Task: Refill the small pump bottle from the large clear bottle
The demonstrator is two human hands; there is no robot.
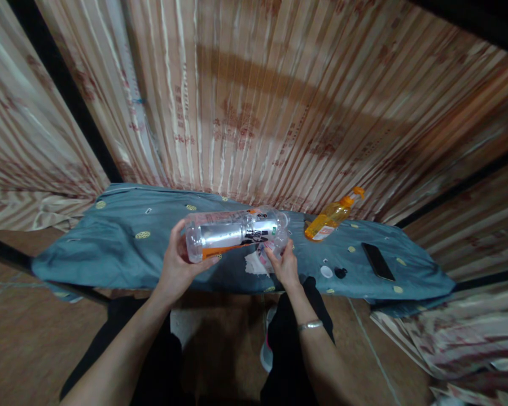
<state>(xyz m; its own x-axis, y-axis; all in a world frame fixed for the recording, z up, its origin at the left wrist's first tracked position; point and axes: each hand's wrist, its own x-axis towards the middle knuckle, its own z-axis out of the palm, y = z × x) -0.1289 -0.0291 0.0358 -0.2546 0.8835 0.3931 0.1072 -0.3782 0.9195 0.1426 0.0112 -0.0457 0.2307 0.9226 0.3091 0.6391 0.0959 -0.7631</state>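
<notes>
1. The left hand (178,265) has its grip wrapped around the base of the clear bottle (232,233), held sideways above the surface's (110,248) near edge.
2. The right hand (284,264) is at the bottle's neck; I cannot tell its grip.
3. An orange bottle (328,221) lies by the far edge.

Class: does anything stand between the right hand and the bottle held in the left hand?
Nothing visible. The right hand is at the neck end of the bottle, whose base the left hand grips.
</notes>
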